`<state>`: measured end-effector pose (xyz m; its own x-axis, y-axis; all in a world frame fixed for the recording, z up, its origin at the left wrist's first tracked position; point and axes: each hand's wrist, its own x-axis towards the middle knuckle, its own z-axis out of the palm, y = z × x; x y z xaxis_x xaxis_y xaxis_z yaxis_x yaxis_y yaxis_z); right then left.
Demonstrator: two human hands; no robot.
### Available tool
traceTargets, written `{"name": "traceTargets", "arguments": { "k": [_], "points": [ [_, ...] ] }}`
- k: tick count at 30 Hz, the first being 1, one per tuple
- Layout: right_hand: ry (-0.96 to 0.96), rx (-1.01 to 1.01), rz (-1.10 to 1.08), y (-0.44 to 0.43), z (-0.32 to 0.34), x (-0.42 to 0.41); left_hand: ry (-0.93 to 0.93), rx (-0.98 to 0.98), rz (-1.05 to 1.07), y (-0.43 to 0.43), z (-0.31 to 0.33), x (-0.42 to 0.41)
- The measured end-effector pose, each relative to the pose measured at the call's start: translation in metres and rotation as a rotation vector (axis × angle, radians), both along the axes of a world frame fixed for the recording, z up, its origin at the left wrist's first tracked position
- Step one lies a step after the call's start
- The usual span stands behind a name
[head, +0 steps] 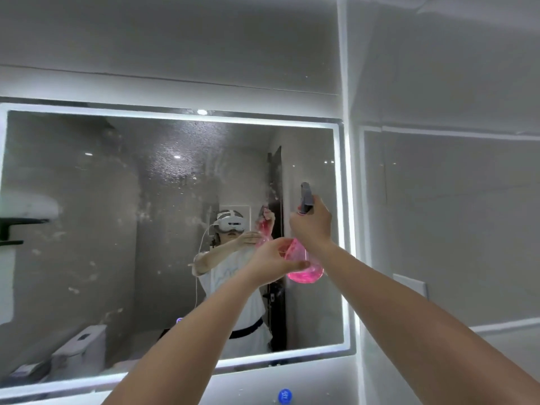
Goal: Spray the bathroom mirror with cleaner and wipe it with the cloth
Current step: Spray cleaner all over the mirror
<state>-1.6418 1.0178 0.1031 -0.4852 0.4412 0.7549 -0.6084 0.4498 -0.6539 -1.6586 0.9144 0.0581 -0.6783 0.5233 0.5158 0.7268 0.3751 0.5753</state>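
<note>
A wide bathroom mirror (117, 229) with a lit white edge fills the left and middle of the head view. Fine spray droplets and smears cover its upper middle and left. A pink see-through spray bottle (306, 267) with a grey trigger head is held up in front of the mirror's right part. My right hand (311, 226) grips its neck at the trigger. My left hand (274, 263) cups the bottle's body from the left. No cloth is in view.
A grey tiled wall (453, 214) stands to the right of the mirror. A blue bottle cap (285, 396) shows at the bottom edge below the mirror. The mirror reflects a person, a toilet and a dark door.
</note>
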Motion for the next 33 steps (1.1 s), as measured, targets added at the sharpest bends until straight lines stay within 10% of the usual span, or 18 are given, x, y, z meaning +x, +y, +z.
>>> {"name": "traceTargets", "arguments": {
  "k": [33],
  "points": [
    [-0.014, -0.036, 0.009, 0.096, 0.005, 0.004, -0.023, -0.022, -0.01, 0.09, 0.009, 0.011]
  ]
}}
